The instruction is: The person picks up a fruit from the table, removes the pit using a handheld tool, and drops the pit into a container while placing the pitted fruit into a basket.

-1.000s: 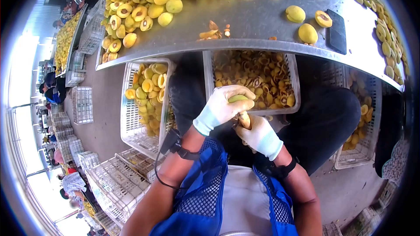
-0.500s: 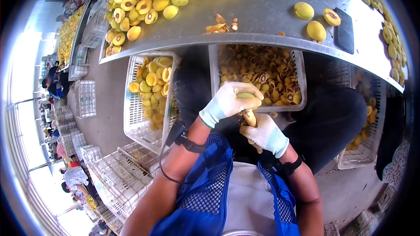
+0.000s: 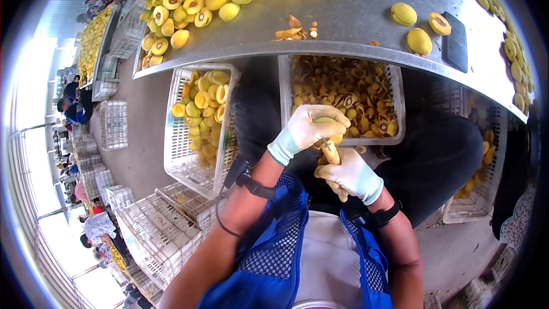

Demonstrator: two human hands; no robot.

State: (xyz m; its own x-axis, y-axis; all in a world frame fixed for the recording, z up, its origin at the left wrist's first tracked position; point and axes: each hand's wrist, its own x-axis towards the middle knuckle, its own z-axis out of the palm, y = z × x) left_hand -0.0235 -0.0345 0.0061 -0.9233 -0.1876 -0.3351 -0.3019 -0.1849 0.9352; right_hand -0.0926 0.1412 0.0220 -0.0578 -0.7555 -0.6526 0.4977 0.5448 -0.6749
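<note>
My left hand point(image 3: 306, 130), in a white glove with a pale blue cuff, is closed around a yellow-green peach point(image 3: 326, 120). Just below and to its right, my gloved right hand point(image 3: 350, 175) grips a wooden-handled tool point(image 3: 330, 152). The handle's upper end points up at the peach, close beneath it. The tool's working end is hidden by the fruit and my left fingers, so I cannot tell whether it is inside the peach. Both hands are above my lap, in front of a white crate point(image 3: 399, 103) holding pitted scraps and peach pieces.
A metal table point(image 3: 343, 17) ahead carries a peach pile point(image 3: 200, 0), loose peaches, scraps point(image 3: 291, 33) and a dark flat object point(image 3: 455, 43). To the left, a crate point(image 3: 171, 131) holds peach halves. Another crate point(image 3: 497, 154) stands right. Stacked crates point(image 3: 160, 223) and other people point(image 3: 100, 229) are farther left.
The whole view has shifted slightly, with table and crates a little to the right. My left hand has turned a little around the peach; both hands keep their hold.
</note>
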